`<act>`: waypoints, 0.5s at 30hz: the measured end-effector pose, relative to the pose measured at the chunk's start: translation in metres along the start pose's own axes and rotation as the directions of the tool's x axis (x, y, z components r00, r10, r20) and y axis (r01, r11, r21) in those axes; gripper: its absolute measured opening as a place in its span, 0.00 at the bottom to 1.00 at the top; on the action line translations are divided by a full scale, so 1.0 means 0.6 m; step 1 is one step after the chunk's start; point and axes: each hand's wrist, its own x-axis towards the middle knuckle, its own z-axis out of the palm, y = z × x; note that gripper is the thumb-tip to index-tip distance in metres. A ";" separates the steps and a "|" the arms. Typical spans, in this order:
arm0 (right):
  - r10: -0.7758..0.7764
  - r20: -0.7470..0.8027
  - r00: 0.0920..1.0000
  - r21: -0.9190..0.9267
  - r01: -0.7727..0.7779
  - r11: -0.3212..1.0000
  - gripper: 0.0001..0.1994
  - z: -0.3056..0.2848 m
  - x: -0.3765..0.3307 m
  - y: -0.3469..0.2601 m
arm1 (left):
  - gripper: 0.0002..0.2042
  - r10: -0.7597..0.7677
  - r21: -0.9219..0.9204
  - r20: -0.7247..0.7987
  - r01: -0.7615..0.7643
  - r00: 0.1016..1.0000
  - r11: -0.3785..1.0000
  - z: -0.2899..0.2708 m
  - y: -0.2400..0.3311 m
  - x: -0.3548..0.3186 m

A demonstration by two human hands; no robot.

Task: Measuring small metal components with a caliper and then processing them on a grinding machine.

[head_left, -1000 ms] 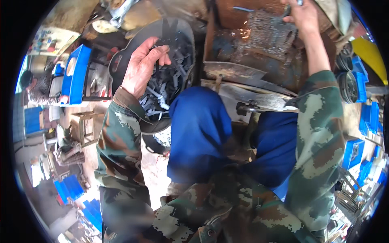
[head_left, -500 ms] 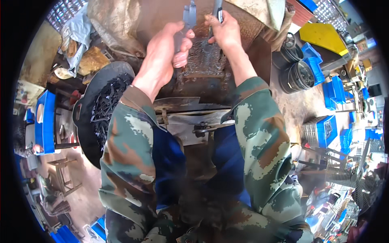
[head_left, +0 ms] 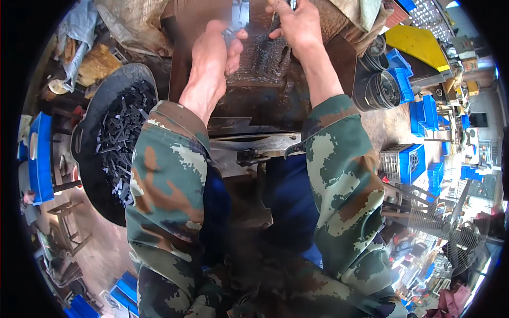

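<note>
Near the top edge, my left hand (head_left: 211,62) is closed round a flat grey metal piece (head_left: 240,14) that sticks up past the thumb. To its right my right hand (head_left: 300,25) grips a dark rod-like tool (head_left: 275,22); its upper end runs out of the picture, so its kind is unclear. Both hands are over a brown, wet-looking work surface (head_left: 260,66) with a rough, pitted middle. A large black basin (head_left: 85,153) stands left of my left forearm, heaped with dark strip-shaped metal pieces (head_left: 124,122).
Dirty sacking (head_left: 140,26) hangs behind the work surface on the left. Black buckets (head_left: 383,91) and blue crates (head_left: 424,114) stand at the right, near a yellow panel (head_left: 419,46). A standing fan (head_left: 456,228) is at the lower right, a wooden stool (head_left: 69,225) at the lower left.
Both hands and the things they hold sit higher in the picture, partly cut off by the top edge. The view has shifted, showing more of the black basin. Both grips remain closed.
</note>
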 end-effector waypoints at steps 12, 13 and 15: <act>0.015 0.008 1.000 -0.011 -0.015 1.000 0.11 0.005 0.003 0.010 | 0.16 0.089 -0.211 0.003 -0.086 0.996 0.974 -0.024 -0.005 0.028; 0.012 0.008 1.000 -0.017 -0.012 1.000 0.11 0.003 0.003 0.009 | 0.17 0.097 -0.187 -0.012 -0.097 0.995 0.978 -0.024 -0.006 0.030; 0.010 0.003 1.000 -0.028 -0.010 1.000 0.11 -0.003 0.005 0.009 | 0.17 0.102 -0.165 -0.022 -0.104 0.995 0.981 -0.020 -0.006 0.033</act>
